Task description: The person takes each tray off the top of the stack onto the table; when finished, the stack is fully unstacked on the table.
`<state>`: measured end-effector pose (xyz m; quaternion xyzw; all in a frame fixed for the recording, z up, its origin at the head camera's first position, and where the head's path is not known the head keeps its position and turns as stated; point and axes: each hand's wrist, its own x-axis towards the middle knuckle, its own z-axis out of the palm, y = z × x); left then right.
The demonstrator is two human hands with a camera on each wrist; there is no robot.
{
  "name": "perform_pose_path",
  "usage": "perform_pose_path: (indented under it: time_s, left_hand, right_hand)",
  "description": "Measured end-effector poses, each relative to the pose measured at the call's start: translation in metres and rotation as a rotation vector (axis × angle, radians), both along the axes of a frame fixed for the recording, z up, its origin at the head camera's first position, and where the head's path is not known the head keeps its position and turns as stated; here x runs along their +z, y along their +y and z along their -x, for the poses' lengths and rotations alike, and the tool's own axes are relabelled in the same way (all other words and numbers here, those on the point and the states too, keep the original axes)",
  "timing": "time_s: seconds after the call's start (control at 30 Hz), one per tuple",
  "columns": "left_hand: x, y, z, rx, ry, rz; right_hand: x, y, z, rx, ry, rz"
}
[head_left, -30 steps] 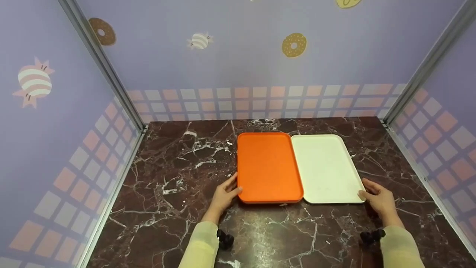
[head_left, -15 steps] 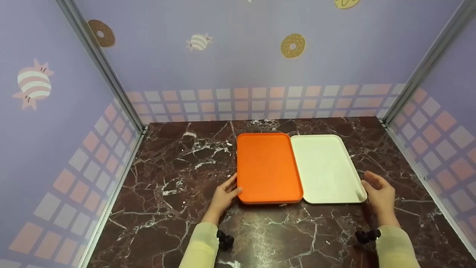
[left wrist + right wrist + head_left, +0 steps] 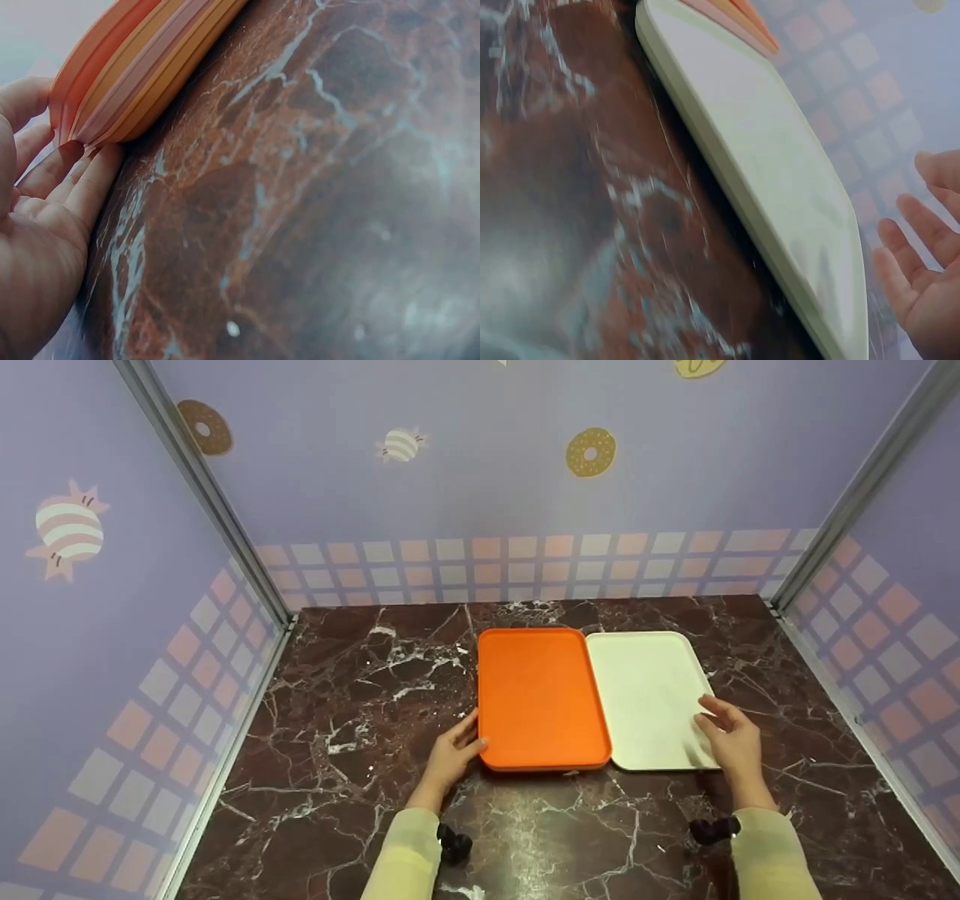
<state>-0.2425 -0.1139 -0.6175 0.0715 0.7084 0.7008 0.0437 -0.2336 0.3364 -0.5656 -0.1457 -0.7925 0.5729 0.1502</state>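
An orange tray (image 3: 544,697) tops a stack of several trays, whose orange, yellow and pink edges (image 3: 142,67) show in the left wrist view. My left hand (image 3: 451,754) grips the stack's left edge by the near corner, thumb at the top rim and fingertips lower on the side. Right beside the stack lies a white tray (image 3: 649,697), bare on top. My right hand (image 3: 735,739) hovers at its near right corner, fingers spread and loosely bent, holding nothing. In the right wrist view a gap shows between these fingers (image 3: 900,277) and the white tray.
A dark red marbled table (image 3: 360,780) carries the trays. Purple panels printed with sweets and checks stand at the back (image 3: 480,495), left (image 3: 82,630) and right (image 3: 907,607). Black wrist cameras (image 3: 454,844) sit below both cuffs.
My right hand has let go of the white tray's right edge and moved left, now overlapping the tray's near right corner. The left hand and trays have stayed put.
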Motion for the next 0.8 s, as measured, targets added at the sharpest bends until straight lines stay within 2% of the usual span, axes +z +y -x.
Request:
perform_pose_path:
  time_s: [0.23,0.8]
  left_hand:
    - [0.002,0.0,-0.002,-0.004,-0.005,0.024]
    - [0.002,0.0,-0.001,0.012,-0.003,0.005]
  right_hand:
    - [-0.008,-0.014,0.002,0.083,-0.012,0.115]
    - [-0.015,-0.062,0.003,0.237,-0.102,0.155]
